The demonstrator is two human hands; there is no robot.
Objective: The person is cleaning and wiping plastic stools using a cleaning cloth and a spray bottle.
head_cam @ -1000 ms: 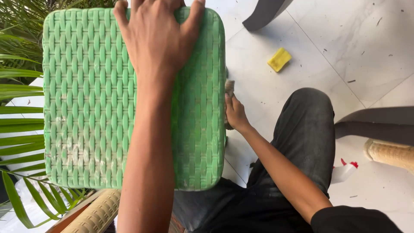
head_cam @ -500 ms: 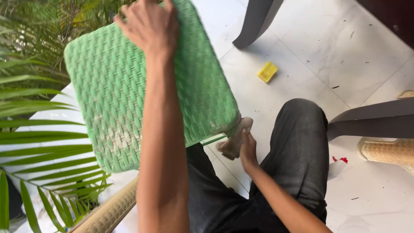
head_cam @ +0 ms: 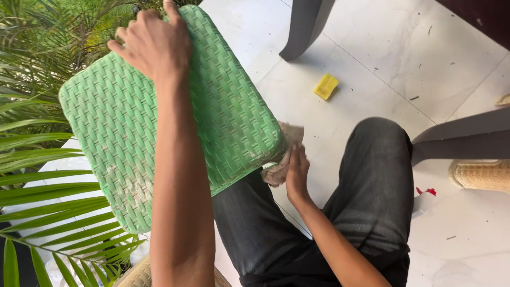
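Observation:
A green plastic stool top with a woven pattern (head_cam: 122, 127) fills the left of the head view, tilted, with pale dusty marks near its lower left corner. My left hand (head_cam: 154, 48) grips its far edge, the arm lying across the surface. At the stool's right edge my right hand (head_cam: 296, 170) is closed on a dirty grey cloth (head_cam: 284, 154) and presses it against that edge. My legs in dark trousers (head_cam: 372, 191) are below.
A small yellow sponge (head_cam: 325, 86) lies on the white tiled floor. Dark chair legs (head_cam: 305, 26) stand at the top, another (head_cam: 462, 141) at the right with a beige woven piece (head_cam: 481, 174). Palm leaves (head_cam: 37, 175) crowd the left.
The green stool top has turned and tilted, its right edge swinging down. My right hand came out from behind that edge with the cloth now showing.

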